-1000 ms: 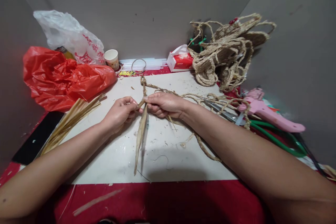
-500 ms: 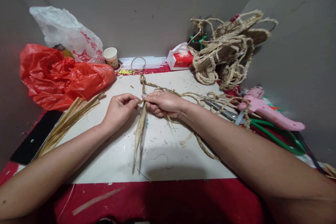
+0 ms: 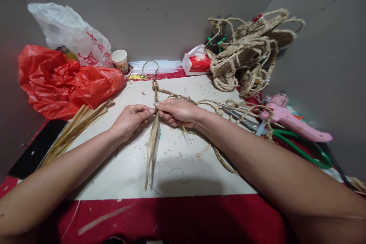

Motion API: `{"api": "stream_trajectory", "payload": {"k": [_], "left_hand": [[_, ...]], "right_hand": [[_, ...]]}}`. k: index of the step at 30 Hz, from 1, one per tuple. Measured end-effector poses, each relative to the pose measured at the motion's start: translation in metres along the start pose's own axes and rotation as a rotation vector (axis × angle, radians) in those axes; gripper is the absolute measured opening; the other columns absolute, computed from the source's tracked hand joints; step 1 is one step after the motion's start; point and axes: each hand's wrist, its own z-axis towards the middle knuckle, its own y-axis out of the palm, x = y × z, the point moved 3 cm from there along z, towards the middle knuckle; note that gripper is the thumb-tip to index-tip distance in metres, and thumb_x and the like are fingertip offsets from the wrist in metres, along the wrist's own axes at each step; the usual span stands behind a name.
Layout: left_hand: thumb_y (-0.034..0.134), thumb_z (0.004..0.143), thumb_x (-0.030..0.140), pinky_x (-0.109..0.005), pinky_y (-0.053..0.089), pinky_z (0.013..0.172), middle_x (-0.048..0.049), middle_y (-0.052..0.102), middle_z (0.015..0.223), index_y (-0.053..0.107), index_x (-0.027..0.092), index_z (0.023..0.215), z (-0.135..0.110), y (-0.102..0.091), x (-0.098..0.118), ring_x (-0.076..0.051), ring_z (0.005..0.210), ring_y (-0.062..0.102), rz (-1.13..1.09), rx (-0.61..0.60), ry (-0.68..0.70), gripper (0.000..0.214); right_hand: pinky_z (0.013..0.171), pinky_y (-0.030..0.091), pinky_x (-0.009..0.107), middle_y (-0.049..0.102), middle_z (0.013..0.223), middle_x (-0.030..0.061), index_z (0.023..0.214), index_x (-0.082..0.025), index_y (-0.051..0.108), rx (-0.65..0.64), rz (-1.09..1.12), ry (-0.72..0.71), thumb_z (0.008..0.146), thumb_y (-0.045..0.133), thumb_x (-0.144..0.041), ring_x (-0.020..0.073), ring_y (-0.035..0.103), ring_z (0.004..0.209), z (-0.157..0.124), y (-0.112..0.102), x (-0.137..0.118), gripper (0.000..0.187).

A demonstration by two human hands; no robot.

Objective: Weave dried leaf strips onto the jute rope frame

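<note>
Left of both hands: spare strips [image 3: 78, 131], loosely bundled. Left hand [image 3: 130, 120] pinches the fibre strip [image 3: 152, 143], which hangs between the hands. Right hand [image 3: 180, 112] grips it too; what its curled fingers hold is unclear. Best: firm right pinch, even tension, fingertips close.

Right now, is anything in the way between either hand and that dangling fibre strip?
Nothing visible. The right hand pinches the fibre strip near its top, and the left hand is right at it, thumb and finger closed. The pink tool and dried-leaf bundle lie off to the sides.
</note>
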Motion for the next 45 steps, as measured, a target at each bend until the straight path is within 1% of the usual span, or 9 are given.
{"api": "stream_trajectory", "payload": {"k": [4,9,12,19,23,28,32,37,45], "left_hand": [[0.071,0.070,0.034,-0.018,0.010,0.037,0.0085,0.033,0.046,0.054,0.015,0.067,0.003,0.000,0.002,-0.001,0.037,0.022,-0.043,-0.069,-0.016,0.026],[0.062,0.079,0.026,-0.016,0.032,0.042,0.0025,0.052,0.056,0.052,0.015,0.071,0.006,0.000,0.008,-0.005,0.046,0.045,0.000,-0.148,0.000,0.016],[0.055,0.083,0.021,-0.016,0.036,0.042,0.0011,0.057,0.058,0.051,0.015,0.072,0.007,-0.002,0.014,-0.005,0.044,0.048,0.102,-0.158,0.004,0.013],[0.053,0.082,0.014,-0.016,0.033,0.039,0.0010,0.057,0.051,0.052,0.014,0.067,0.006,-0.006,0.027,-0.005,0.037,0.045,0.363,-0.115,-0.009,0.015],[0.054,0.081,0.018,-0.016,0.030,0.038,0.0009,0.057,0.050,0.053,0.014,0.064,0.005,-0.005,0.032,-0.004,0.036,0.042,0.504,-0.081,0.065,0.018],[0.055,0.079,0.021,-0.017,0.029,0.039,0.0012,0.055,0.046,0.055,0.014,0.062,0.001,-0.003,0.043,-0.004,0.036,0.039,0.712,-0.012,0.150,0.019],[0.055,0.078,0.021,-0.018,0.030,0.039,-0.0001,0.057,0.047,0.056,0.014,0.063,0.000,0.000,0.050,-0.006,0.036,0.041,0.787,-0.009,0.142,0.017],[0.054,0.076,0.019,-0.020,0.031,0.041,-0.0009,0.056,0.048,0.056,0.014,0.061,0.001,0.001,0.051,-0.007,0.037,0.042,0.844,-0.033,0.092,0.016],[0.052,0.070,0.020,-0.022,0.032,0.050,0.0003,0.055,0.051,0.064,0.013,0.065,0.001,0.006,0.067,-0.009,0.049,0.042,1.141,0.017,0.192,0.015]], "right_hand": [[0.029,0.015,0.013,0.033,0.044,-0.0091,0.062,-0.016,0.043,0.001,-0.034,-0.013,0.083,0.061,-0.043,0.0008,0.019,0.032,0.000,-0.001,0.000,0.039],[0.031,0.014,0.014,0.032,0.045,-0.0098,0.065,-0.016,0.044,-0.068,-0.065,-0.049,0.083,0.061,-0.042,0.0015,0.020,0.034,-0.002,-0.001,-0.003,0.036],[0.032,0.015,0.014,0.032,0.045,-0.0099,0.067,-0.015,0.046,-0.101,-0.102,-0.069,0.084,0.060,-0.040,0.0018,0.021,0.034,-0.003,-0.002,-0.003,0.033],[0.029,0.013,0.016,0.035,0.041,-0.0077,0.056,-0.015,0.045,0.097,-0.252,-0.115,0.082,0.063,-0.036,0.0014,0.022,0.031,0.000,0.000,-0.001,0.038],[0.029,0.011,0.014,0.032,0.039,-0.0084,0.057,-0.015,0.044,0.160,-0.105,-0.003,0.087,0.057,-0.032,0.0009,0.018,0.030,-0.003,0.006,0.000,0.037],[0.030,0.010,0.012,0.029,0.041,-0.0099,0.062,-0.014,0.045,0.071,0.180,0.075,0.089,0.054,-0.027,0.0000,0.016,0.031,-0.004,0.010,0.002,0.031],[0.030,0.010,0.012,0.036,0.041,-0.0071,0.062,-0.013,0.047,0.064,0.214,0.068,0.091,0.049,-0.022,0.0000,0.018,0.030,-0.004,0.011,0.001,0.030],[0.029,0.011,0.012,0.032,0.038,-0.0081,0.061,-0.013,0.046,0.114,0.241,0.070,0.092,0.047,-0.020,0.0002,0.017,0.029,-0.005,0.014,0.002,0.032],[0.027,0.020,0.007,0.056,0.055,0.0023,0.070,-0.009,0.053,0.090,0.376,0.080,0.091,0.042,-0.009,0.0011,0.041,0.037,-0.006,0.021,0.005,0.024]]}}
